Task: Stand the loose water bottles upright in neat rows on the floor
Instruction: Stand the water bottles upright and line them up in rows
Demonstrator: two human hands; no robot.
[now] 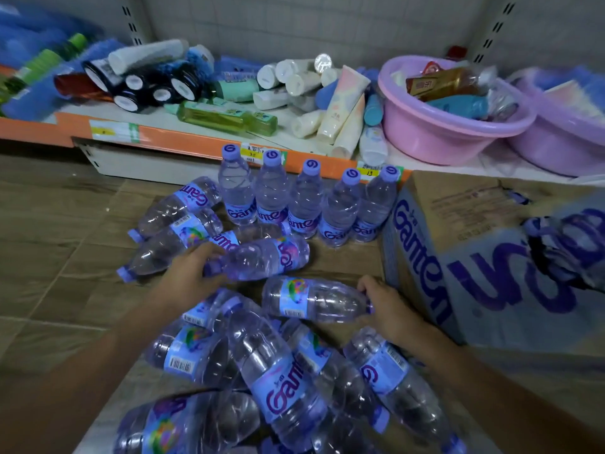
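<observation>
Several clear water bottles with purple caps and labels stand upright in a row [307, 201] on the floor by the shelf base. Many more lie loose on their sides, some at the left [170, 224] and a pile near me [278, 365]. My left hand [193, 273] grips the cap end of a lying bottle [265, 257]. My right hand [383, 306] grips the cap end of another lying bottle [311, 299].
A cardboard water carton [458, 257] stands close on the right. The low shelf [196, 142] behind the row holds tubes, jars and bottles, plus two pink basins [435, 132]. Brown floor tiles [59, 224] lie bare on the left.
</observation>
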